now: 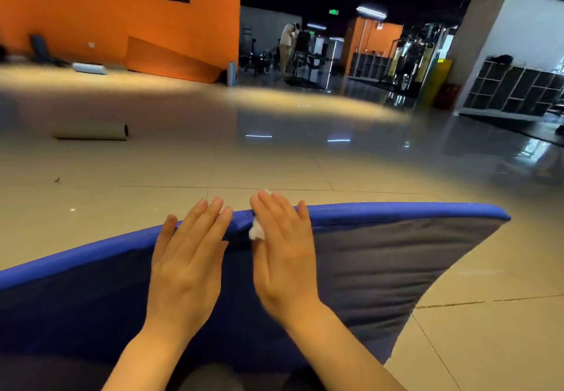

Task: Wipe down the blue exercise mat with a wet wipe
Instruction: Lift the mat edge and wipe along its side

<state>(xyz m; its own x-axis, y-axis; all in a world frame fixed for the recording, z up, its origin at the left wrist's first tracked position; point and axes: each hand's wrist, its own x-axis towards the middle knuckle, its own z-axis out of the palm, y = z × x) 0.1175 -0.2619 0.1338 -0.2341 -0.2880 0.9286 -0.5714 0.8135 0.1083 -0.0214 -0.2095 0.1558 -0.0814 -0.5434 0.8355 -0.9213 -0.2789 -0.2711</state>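
Two hands lie flat on the mat (396,256), side by side at the middle of the frame, fingers straight and pointing toward its far edge. The left hand (189,256) rests palm down with its fingertips on the blue border, holding nothing. The right hand (283,253), just beside it and not touching it, presses a wipe (257,231) against the mat near the border; the wipe is a small white crumpled wad showing by the thumb side, with a scrap peeking past the fingertips above. The right fingers are laid straight over it rather than curled round it.

The mat fills the lower half of the frame, from the lower left edge to a corner at the right. Its top is dark blue-grey fabric with faint stitched bands, its raised edge a brighter blue. It lies on a pale tiled floor (274,161) that shines with reflected lamps.

At the left of the frame, on the floor, lies a pale roll (91,131) on its side. An orange wall (122,24) takes the upper left. Far off, top centre, a person (287,48) stands among gym machines, blurred. At the right edge stand cubby shelves (515,88), with a yellow post (435,82) just left of them.
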